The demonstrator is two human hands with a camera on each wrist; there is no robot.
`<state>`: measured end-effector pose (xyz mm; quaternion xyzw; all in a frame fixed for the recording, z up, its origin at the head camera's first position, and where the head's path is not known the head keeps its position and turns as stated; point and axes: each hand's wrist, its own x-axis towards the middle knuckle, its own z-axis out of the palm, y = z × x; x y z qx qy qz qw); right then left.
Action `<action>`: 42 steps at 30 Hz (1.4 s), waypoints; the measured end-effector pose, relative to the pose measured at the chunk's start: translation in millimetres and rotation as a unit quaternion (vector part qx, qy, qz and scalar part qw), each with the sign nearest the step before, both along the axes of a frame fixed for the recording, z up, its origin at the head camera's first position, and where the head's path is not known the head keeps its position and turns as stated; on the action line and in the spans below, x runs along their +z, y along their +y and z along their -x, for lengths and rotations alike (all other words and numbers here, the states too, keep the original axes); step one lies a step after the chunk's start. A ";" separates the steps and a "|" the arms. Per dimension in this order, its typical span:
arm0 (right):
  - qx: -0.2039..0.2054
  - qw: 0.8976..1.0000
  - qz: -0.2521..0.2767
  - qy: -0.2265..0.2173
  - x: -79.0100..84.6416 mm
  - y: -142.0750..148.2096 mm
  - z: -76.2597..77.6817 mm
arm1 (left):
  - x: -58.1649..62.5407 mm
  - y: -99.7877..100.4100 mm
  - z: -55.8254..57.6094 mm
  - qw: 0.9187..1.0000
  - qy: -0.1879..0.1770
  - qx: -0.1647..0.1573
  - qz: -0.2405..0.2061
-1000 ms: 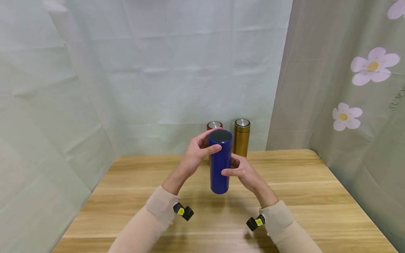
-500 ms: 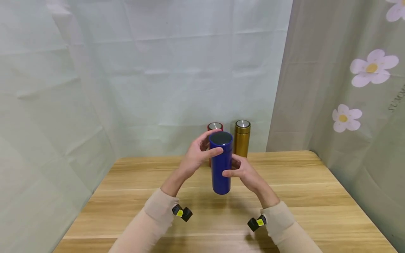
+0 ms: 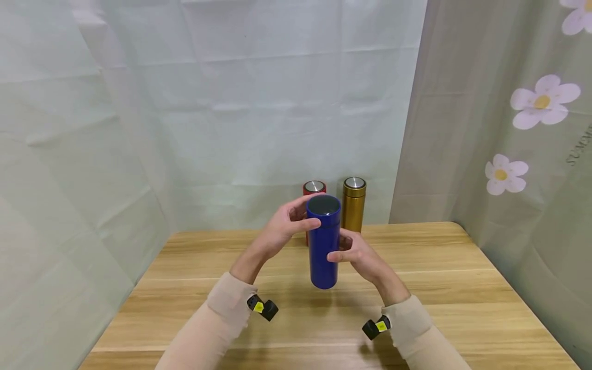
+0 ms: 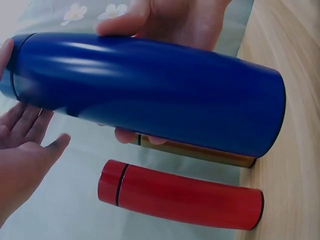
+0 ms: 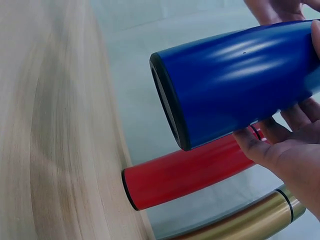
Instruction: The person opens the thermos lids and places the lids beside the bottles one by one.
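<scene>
A blue thermos bottle (image 3: 324, 257) with a dark round top is held upright over the table, its base clear of the wood in the right wrist view. My left hand (image 3: 283, 226) grips it around the lid, thumb in front. Lower down, my right hand (image 3: 363, 255) holds the body from the right, with the thumb across the front and the fingers behind. In the left wrist view the blue lid (image 4: 9, 75) and body fit together with a thin seam. A red thermos bottle (image 4: 190, 197), partly hidden in the head view, stands behind beside a gold thermos bottle (image 3: 353, 208).
The light wooden table (image 3: 208, 288) ends at a pale hanging cloth (image 3: 259, 128) behind the bottles. A greyish curtain with printed flowers (image 3: 506, 174) hangs along the right side. Black wrist cameras (image 3: 262, 307) are strapped over both beige sleeves.
The head view has tilted up slightly, so everything sits a little lower. My left thumb and forearm have shifted slightly left. Both hands keep hold of the blue thermos bottle.
</scene>
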<state>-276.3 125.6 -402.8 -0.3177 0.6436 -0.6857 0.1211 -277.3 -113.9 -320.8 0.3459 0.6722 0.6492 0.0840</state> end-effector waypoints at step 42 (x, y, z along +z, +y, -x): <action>0.006 1.000 0.006 0.007 1.3 1.9 0.2 | 0.1 6.6 -5.0 1.000 0.012 0.027 0.003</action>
